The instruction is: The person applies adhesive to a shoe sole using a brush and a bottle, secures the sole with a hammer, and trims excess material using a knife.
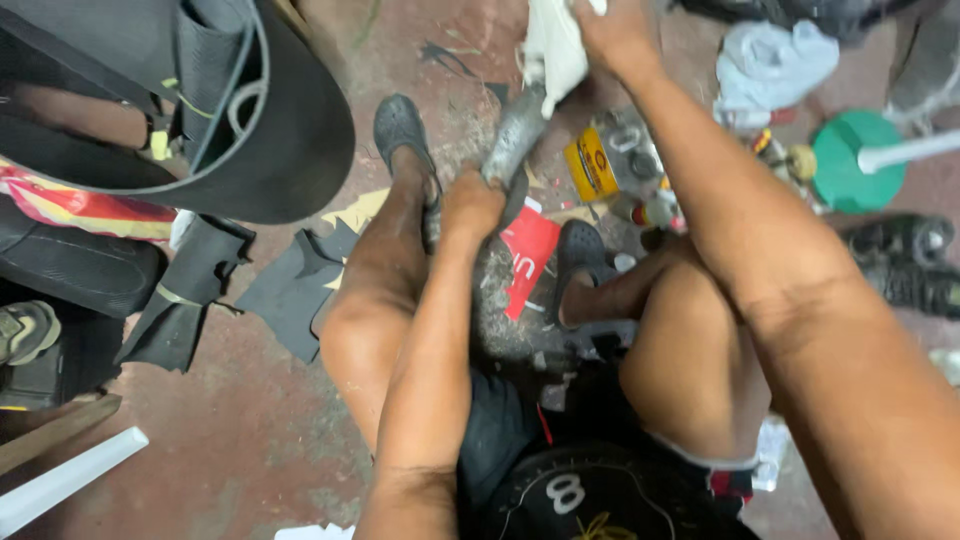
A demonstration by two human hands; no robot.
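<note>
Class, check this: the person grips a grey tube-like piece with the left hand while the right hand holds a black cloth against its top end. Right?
Not quite. The head view shows the cloth is white, not black. The left hand does grip the grey piece, and the right hand holds the cloth at its top.

Counted here: two hands (474, 203) (612, 30), one white cloth (553, 45), one grey metal piece (517, 135), two dark sandals (400, 128) (581, 250), one yellow tin (590, 165), one green lid (850, 165), one red card (528, 250).

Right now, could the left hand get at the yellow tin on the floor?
Probably not at once: the left hand is gripping the grey metal piece. The yellow tin lies just beyond on the floor, nothing covering it, so once that hand lets go the way looks free.
</note>
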